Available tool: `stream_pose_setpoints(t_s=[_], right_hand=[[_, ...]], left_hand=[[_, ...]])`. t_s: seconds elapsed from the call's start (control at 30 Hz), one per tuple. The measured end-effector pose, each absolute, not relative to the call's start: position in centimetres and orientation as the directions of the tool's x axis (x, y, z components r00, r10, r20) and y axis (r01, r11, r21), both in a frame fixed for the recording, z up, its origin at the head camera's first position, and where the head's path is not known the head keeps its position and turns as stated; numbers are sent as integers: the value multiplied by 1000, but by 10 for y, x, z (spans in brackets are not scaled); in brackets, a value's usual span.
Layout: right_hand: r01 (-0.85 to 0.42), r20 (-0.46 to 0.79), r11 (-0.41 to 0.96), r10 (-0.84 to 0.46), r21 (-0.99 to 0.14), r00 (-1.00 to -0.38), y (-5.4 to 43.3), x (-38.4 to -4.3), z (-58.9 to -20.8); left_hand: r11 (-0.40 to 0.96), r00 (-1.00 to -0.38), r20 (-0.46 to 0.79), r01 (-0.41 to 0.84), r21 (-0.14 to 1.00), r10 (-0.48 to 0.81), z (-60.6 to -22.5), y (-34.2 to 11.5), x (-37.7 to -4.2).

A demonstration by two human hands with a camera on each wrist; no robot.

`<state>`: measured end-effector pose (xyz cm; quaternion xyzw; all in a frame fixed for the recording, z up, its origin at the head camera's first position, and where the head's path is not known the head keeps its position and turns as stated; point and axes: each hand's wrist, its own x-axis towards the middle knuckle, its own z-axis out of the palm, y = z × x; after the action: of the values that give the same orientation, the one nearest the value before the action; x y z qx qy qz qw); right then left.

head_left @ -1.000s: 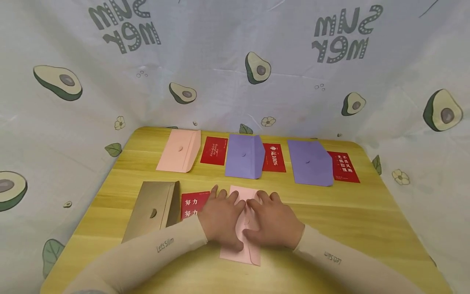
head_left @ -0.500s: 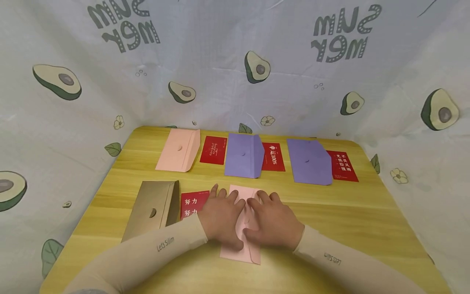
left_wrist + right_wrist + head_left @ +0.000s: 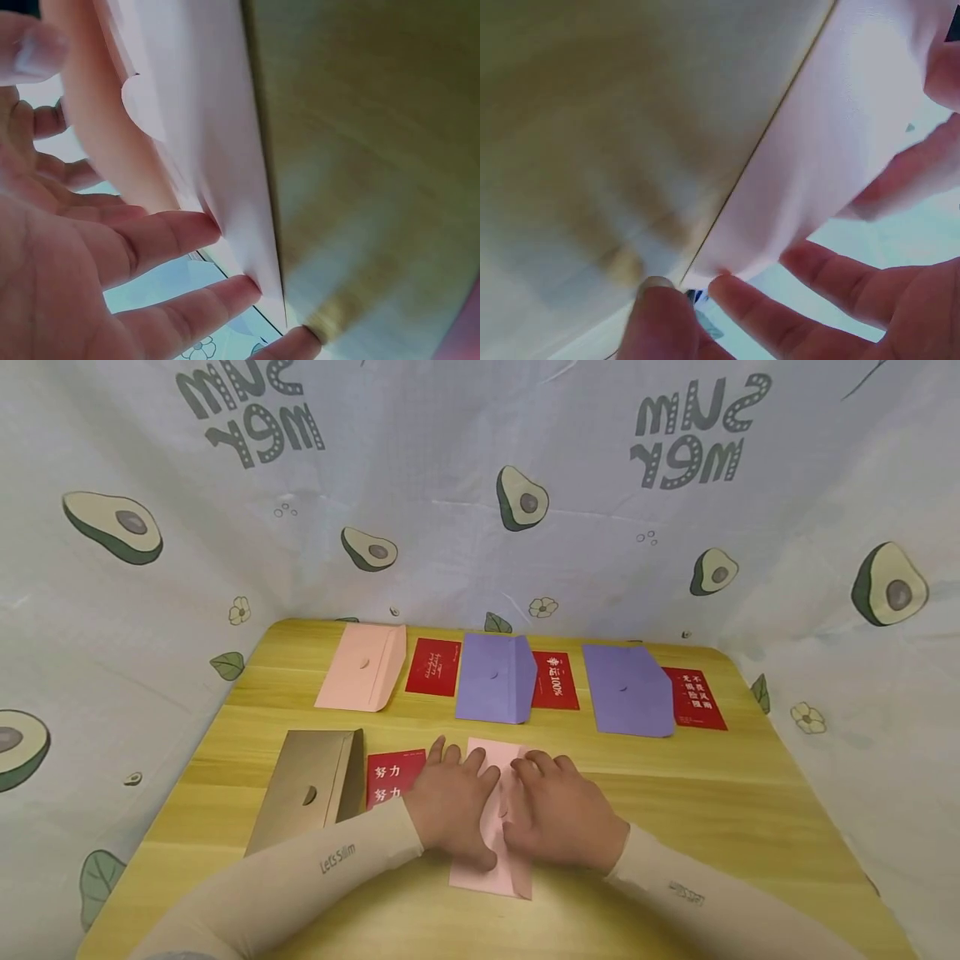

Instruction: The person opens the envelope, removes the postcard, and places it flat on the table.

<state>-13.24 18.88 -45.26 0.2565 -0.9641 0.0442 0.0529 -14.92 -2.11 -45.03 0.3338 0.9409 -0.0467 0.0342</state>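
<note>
A pink envelope [image 3: 480, 878] lies lengthwise on the table between the two hands, its flap along the right side. The left hand [image 3: 452, 806] rests on its left part with fingers spread; in the left wrist view the fingertips [image 3: 247, 286] touch the pink paper [image 3: 214, 112]. On the flap side, the right hand [image 3: 564, 814] has its fingers bent slightly over the flap edge. The right wrist view shows the fingertips [image 3: 724, 285] against the smooth pink paper [image 3: 810, 135]. Both hands cover much of the envelope's middle.
A gold envelope [image 3: 300, 793] and red card [image 3: 386, 772] lie at the left. Along the back are a peach envelope [image 3: 360, 681], two purple envelopes [image 3: 487, 693] and several red cards [image 3: 435, 668]. A printed cloth [image 3: 450, 468] hangs behind the table [image 3: 720, 827].
The right hand has shifted slightly to the right and its fingers are more bent. The flap's lower end now shows as a shaded wedge. The left hand stays in place.
</note>
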Motion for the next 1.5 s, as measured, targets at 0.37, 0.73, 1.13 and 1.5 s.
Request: stream_pose_setpoints(t_s=[0.37,0.73,1.13,1.5], right_hand=[[-439,189,898,-426,-30,-885,219,-122,-445],[-408,146,913,-401,-20,-904,233,-117,-451],[-414,91,910,-413,16,-906,236,-121,-453],[-435,68,900,-436,29,-897,239,-122,-451]], left_hand=[[776,-775,-113,629,-44,622,-451,-19,-150],[769,-768,-112,638,-48,630,-447,-20,-151],[774,-774,-95,631,-52,625,-449,-20,-149],[793,-797,14,600,-106,604,-460,5,-149]])
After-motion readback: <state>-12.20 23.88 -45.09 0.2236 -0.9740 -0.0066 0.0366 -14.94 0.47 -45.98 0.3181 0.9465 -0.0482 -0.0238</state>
